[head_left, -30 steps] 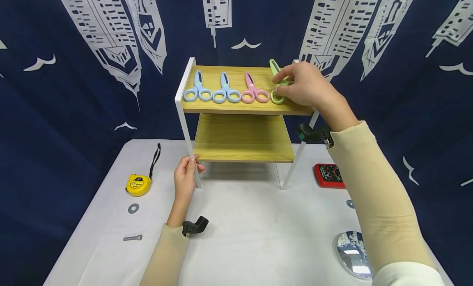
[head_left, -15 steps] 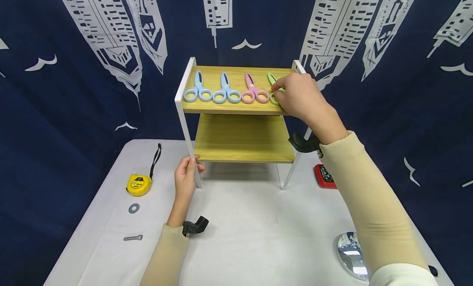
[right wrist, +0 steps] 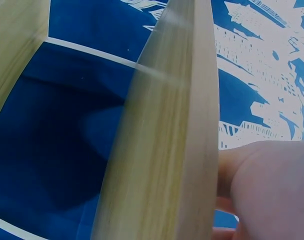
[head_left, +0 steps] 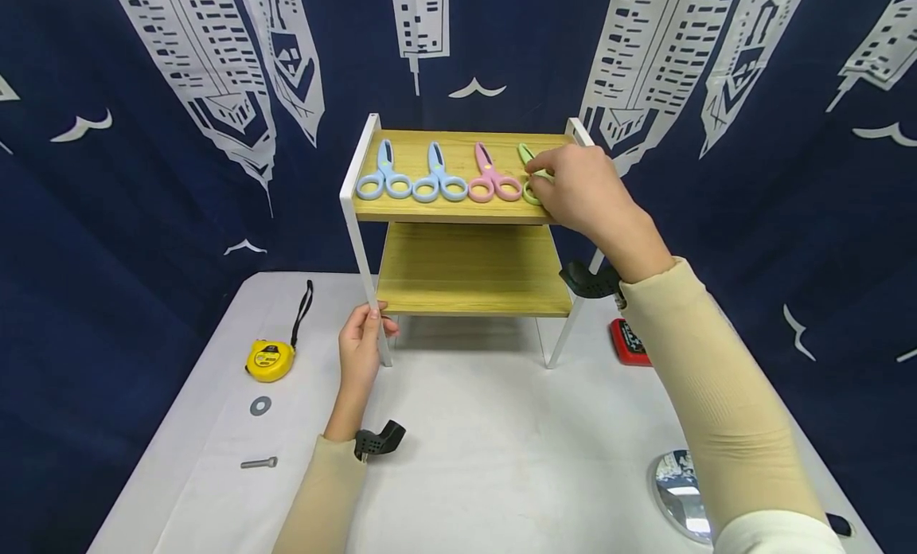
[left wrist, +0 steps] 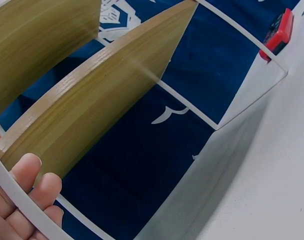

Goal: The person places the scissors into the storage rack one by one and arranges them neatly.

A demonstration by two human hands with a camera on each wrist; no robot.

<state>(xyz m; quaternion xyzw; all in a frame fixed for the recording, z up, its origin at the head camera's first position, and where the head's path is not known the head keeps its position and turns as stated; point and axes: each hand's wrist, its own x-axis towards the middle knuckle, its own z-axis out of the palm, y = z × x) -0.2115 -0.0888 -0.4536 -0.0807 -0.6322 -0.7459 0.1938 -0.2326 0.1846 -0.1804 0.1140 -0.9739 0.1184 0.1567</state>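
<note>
A two-tier rack with wooden boards and a white frame (head_left: 360,251) stands on the table. On its top board (head_left: 458,140), a pair of blue scissors (head_left: 385,162), another pair of blue scissors (head_left: 435,165) and pink scissors (head_left: 486,165) lie in a row, blades pointing back. Green scissors (head_left: 526,153) end the row at the right, pinched by my right hand (head_left: 583,186), which hides part of them. My left hand (head_left: 360,345) grips the front left leg beside the lower board (head_left: 473,267); the left wrist view shows fingers (left wrist: 46,190) curled around this leg.
Left on the white table are a yellow tape measure (head_left: 269,360), a washer (head_left: 261,406) and a bolt (head_left: 259,462). To the right, partly behind my sleeve, are a red multimeter (head_left: 630,347) and a round mirror-like disc (head_left: 679,494). A dark blue patterned curtain (head_left: 308,196) hangs behind.
My right hand has brought the green scissors slightly left and down, onto the board beside the pink pair. Over the last half second it barely moves. The left hand stays on the leg.
</note>
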